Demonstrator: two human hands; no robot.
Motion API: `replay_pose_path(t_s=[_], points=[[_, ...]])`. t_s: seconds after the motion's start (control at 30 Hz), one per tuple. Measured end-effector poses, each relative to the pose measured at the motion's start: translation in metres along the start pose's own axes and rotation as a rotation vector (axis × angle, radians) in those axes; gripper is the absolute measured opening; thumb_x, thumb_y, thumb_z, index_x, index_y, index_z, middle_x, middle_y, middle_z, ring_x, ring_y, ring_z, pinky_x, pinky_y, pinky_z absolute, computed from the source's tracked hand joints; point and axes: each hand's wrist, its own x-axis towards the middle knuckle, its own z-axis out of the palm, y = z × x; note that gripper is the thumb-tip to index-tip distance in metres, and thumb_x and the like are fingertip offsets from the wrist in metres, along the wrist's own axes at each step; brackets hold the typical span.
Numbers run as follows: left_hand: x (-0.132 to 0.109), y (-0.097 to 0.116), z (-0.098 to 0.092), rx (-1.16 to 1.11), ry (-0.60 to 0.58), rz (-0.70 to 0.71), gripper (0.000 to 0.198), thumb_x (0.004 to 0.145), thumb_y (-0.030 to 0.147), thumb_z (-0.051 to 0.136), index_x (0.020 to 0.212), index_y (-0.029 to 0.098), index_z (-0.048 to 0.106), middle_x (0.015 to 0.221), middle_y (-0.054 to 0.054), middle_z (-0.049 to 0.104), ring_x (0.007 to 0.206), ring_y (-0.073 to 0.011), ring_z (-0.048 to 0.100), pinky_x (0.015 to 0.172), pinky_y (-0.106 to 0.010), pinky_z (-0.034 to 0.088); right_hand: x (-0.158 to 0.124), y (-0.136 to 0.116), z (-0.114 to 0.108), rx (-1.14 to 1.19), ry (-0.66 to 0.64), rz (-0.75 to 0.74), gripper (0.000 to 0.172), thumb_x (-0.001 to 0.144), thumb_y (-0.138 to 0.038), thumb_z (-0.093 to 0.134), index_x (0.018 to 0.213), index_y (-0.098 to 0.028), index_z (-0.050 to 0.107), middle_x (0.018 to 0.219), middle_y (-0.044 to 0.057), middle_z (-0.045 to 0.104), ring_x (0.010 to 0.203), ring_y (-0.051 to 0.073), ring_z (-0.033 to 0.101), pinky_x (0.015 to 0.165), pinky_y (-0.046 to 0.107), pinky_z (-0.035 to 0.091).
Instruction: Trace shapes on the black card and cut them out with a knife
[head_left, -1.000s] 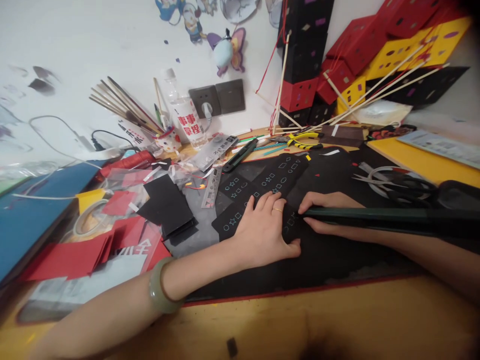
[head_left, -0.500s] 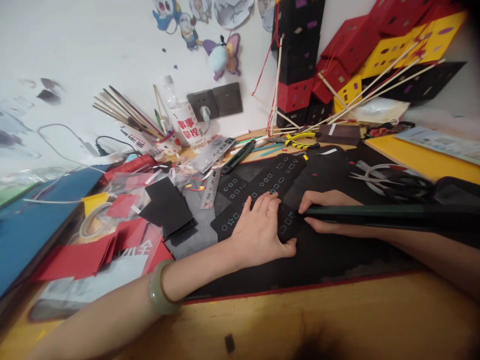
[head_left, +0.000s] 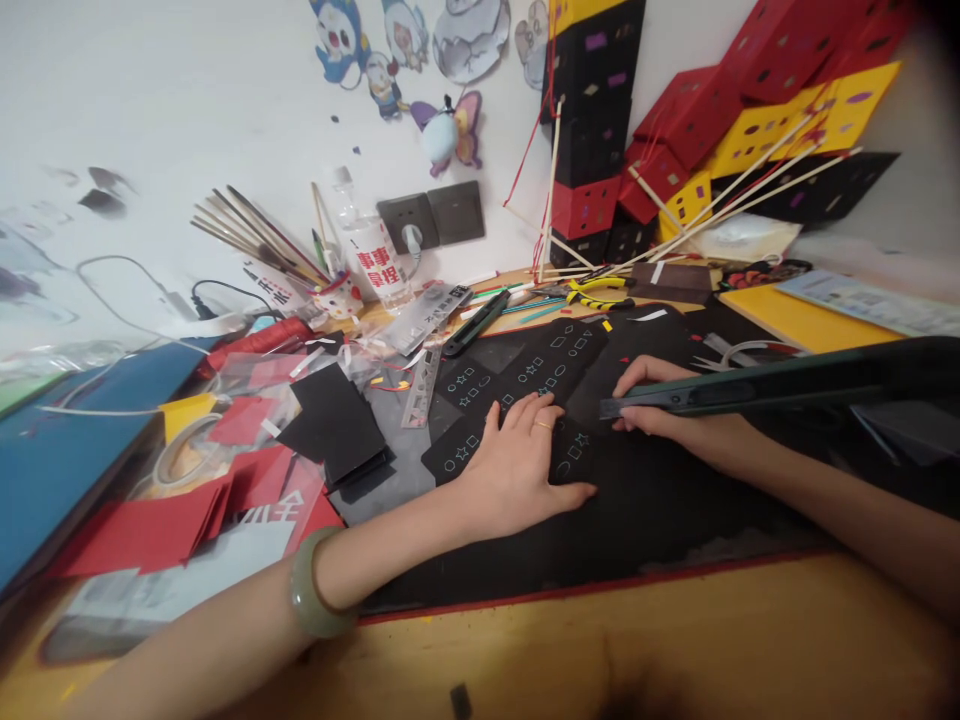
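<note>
My left hand (head_left: 514, 462) lies with fingers spread on a black card sheet (head_left: 450, 448), pressing it against the dark work mat (head_left: 675, 520). Small outlined stars, squares, circles and ovals cover the sheet in pale blue. To the right, my right hand (head_left: 660, 400) grips a long dark green utility knife (head_left: 787, 385), its grey tip pointing left just past my fingers, near the sheet's right part. The knife's far end runs out of view at the right edge. A clear ruler (head_left: 422, 388) and a second dark green cutter (head_left: 476, 322) lie beyond my left hand.
Folded black card pieces (head_left: 337, 420) and red paper (head_left: 150, 520) lie at left, near a tape roll (head_left: 184, 450). Yellow-black pliers (head_left: 600, 290) rest at the back. Scissors (head_left: 739, 350) lie partly hidden at right. Stacked boxes (head_left: 592, 120) and sticks stand against the wall.
My right hand has shifted slightly right, and the knife has tilted, its far end now higher. My left hand stays on the sheet, its thumb stretched out straighter. The view has tipped slightly upward.
</note>
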Motion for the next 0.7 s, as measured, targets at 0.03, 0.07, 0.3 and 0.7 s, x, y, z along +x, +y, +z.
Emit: replay_pose_path(t_s=[0.03,0.07,0.3,0.7], points=[[0.0,-0.002,-0.003,-0.005,-0.023,0.015,0.067,0.074,0.059,0.054,0.123,0.016,0.039,0.14,-0.015,0.033,0.131,-0.0287,0.024,0.103,-0.061,0.017,-0.001,-0.002,0.002,0.038,0.02,0.031,0.01,0.076,-0.028,0.057,0.08,-0.022,0.05,0.074,-0.001,0.06,0.067,0.016,0.062,0.055,0.025,0.045],[0.001,-0.004,-0.007,-0.004,-0.044,0.033,0.068,0.074,0.063,0.053,0.123,0.017,0.041,0.14,-0.014,0.034,0.131,-0.0297,0.025,0.102,-0.063,0.017,-0.002,-0.003,0.004,0.055,0.024,0.052,0.011,0.075,-0.029,0.057,0.08,-0.022,0.049,0.073,-0.001,0.06,0.067,0.016,0.063,0.055,0.025,0.045],[0.024,-0.033,-0.038,0.028,-0.237,0.312,0.075,0.068,0.05,0.068,0.131,0.024,0.035,0.142,-0.006,0.032,0.133,-0.0303,0.016,0.103,-0.059,0.014,-0.007,-0.007,0.016,-0.096,-0.02,0.089,0.016,0.073,-0.025,0.059,0.085,-0.024,0.05,0.069,-0.005,0.057,0.059,0.013,0.053,0.05,0.024,0.039],[0.055,-0.029,-0.052,0.361,-0.273,0.459,0.074,0.057,0.071,0.06,0.1,0.011,0.054,0.095,-0.011,0.057,0.096,-0.0272,0.045,0.092,-0.045,0.029,-0.003,-0.009,0.014,-0.045,0.159,0.165,0.015,0.076,-0.029,0.057,0.089,-0.025,0.051,0.078,-0.002,0.059,0.072,0.017,0.062,0.065,0.03,0.046]])
